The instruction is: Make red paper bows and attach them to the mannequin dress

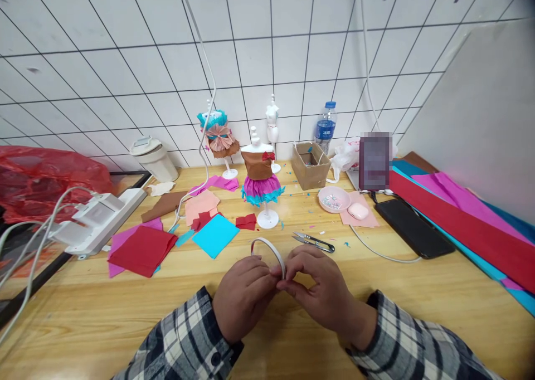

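Observation:
A narrow white ring that looks like a thin roll of tape (271,245) is held upright between both hands, its lower part hidden by fingers. My left hand (246,292) is closed around its lower left side. Thumb and forefinger of my right hand (320,285) pinch at its right edge. Just beyond the right hand lie thread snips (313,242). Behind the ring stands a small white dress form (256,146) wearing a brown bodice with a red bow and a magenta skirt (261,189) trimmed in turquoise.
Turquoise (216,235) and red paper squares (144,250) lie left, near a power strip (106,224). At the back are another dressed form (218,137), a bare form (272,121), a cardboard box (311,171) and a bottle (325,129). A pink dish (334,203) and black phone (412,227) sit right.

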Demonstrator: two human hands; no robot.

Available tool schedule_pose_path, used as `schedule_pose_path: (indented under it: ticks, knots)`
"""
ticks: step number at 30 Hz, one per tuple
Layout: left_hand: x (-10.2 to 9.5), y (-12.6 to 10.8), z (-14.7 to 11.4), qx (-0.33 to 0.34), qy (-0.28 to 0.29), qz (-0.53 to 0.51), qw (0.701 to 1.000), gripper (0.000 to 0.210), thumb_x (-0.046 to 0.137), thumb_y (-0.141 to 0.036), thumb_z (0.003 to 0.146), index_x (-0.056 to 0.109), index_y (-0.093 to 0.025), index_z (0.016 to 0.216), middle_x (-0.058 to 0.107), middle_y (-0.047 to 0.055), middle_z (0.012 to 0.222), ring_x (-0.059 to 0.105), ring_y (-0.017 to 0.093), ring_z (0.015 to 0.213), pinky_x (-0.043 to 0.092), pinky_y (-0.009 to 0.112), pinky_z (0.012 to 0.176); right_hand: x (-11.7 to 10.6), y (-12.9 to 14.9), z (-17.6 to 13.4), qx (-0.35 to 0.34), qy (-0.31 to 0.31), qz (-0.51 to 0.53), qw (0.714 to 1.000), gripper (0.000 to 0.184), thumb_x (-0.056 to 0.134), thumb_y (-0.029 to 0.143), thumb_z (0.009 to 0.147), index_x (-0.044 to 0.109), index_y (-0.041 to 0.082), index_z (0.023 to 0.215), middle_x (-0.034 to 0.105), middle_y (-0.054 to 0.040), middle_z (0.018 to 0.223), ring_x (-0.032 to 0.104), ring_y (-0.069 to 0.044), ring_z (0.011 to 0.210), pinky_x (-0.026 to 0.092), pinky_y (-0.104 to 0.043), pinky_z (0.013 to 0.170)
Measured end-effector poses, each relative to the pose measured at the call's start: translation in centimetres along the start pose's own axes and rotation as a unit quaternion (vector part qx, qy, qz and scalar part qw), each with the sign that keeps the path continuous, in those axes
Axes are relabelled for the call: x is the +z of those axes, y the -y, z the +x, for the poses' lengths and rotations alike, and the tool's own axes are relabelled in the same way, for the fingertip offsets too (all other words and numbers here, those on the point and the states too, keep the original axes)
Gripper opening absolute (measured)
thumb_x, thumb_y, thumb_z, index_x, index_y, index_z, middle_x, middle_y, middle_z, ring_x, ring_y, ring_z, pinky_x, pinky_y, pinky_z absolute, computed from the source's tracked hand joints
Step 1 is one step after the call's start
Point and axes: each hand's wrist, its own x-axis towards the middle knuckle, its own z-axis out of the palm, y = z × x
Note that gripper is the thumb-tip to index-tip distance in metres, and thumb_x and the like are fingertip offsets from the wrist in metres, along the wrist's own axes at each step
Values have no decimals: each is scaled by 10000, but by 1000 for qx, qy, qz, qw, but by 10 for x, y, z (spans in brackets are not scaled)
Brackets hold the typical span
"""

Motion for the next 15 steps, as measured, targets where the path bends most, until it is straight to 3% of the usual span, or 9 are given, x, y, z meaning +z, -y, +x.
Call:
schedule_pose_path:
  ticks: [3,6,9,15]
  knots:
    - [-3,3,1,13,3,3,1000,169,490,-122,913,637,-183,972,730,43,824,662,166,820,526,350,835,-3,2,-2,-19,13,-3,1000,285,673,174,815,548,249,1061,703,-11,965,618,-160,897,496,-308,823]
    - [-4,6,3,34,14,4,999,214,499,-106,907,647,-190,1037,743,52,952,661,168,941,511,352,900,-4,3,-3,-5,-9,1,1000,476,613,134,848,438,266,1270,708,-14,1003,620,-156,899,494,-308,819]
    - [-5,7,4,40,24,9,999,212,491,-126,919,658,-194,1030,747,45,965,661,167,960,504,354,923,-3,2,-3,7,-20,21,1000,455,596,106,847,459,289,1241,706,20,910,604,-138,792,493,-287,744]
    - [-5,8,3,66,45,30,996,186,491,-154,932,660,-188,1003,746,50,995,661,166,985,459,396,1012,-4,3,-1,12,1,15,1000,351,635,141,818,542,256,1137,676,2,892,558,-137,751,487,-285,701]
